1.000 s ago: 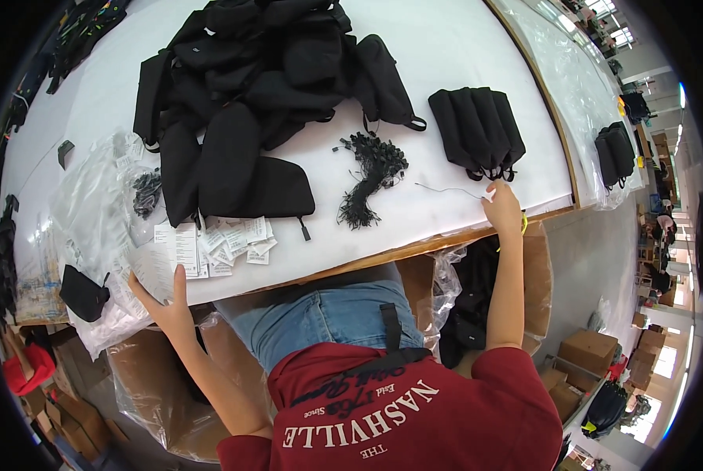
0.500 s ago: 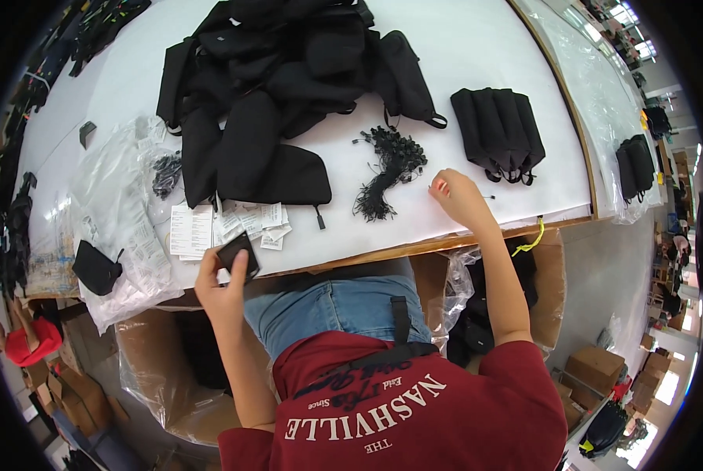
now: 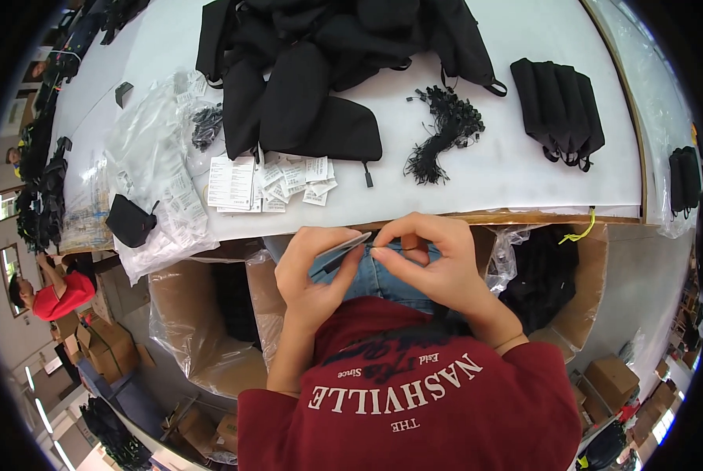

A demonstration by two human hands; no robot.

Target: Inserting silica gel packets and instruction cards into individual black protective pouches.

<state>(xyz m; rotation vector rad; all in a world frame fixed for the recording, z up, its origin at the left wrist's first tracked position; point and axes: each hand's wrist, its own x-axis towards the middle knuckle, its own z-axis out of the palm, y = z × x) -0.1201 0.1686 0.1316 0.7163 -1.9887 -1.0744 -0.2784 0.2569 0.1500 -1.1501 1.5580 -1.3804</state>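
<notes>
Close together over the table's front edge, my two hands meet above my lap. My left hand [image 3: 314,271] pinches a thin dark hang tag [image 3: 342,248], turned nearly edge-on. The fingers of my right hand [image 3: 438,259] are pinched at the tag's upper corner on a thin dark tag string, mostly hidden by the fingertips. Beyond them lies a bundle of black tag strings [image 3: 446,129]. White printed labels [image 3: 234,183] are spread at the left, partly under a heap of black fabric pouches [image 3: 292,94].
Several black pouches [image 3: 557,110] lie in a row at the right. A clear plastic bag [image 3: 151,149] and a small black pouch [image 3: 131,220] are at the left. Plastic-lined cardboard boxes [image 3: 198,334] stand below the table edge. Another person in red [image 3: 65,294] is at far left.
My right hand has come left from beside the string bundle to meet my left hand. My left hand has moved right with the tag, now turned edge-on. The whole view has shifted.
</notes>
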